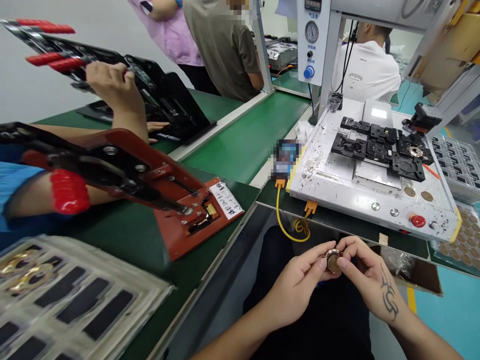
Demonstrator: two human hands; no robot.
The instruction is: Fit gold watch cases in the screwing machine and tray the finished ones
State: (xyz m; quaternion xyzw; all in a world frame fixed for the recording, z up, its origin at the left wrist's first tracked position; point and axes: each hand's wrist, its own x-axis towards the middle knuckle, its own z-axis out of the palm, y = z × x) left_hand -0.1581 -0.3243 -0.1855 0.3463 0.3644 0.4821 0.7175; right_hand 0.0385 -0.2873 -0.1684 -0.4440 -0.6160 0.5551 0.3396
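Note:
Over my lap, both hands hold a small round gold-rimmed watch case (333, 260) with a brown disc inside it. My left hand (300, 280) grips its left side between thumb and fingers. From the right, my right hand (363, 270) pinches the same case, its thumb on the disc's edge. Similar brown discs (409, 191) lie on the white machine's front panel beyond my hands. Black fixture blocks (382, 147) sit on that machine, and one of them has a round metal part (415, 151) in it.
The white dispensing machine (330, 187) with a red button (417, 220) stands ahead. A red-brown toggle press (176, 235) is at left, near a co-worker's hand (112, 87) on another press. A tray (123, 280) holds gold cases. A yellow cable (279, 215) hangs by the bench edge.

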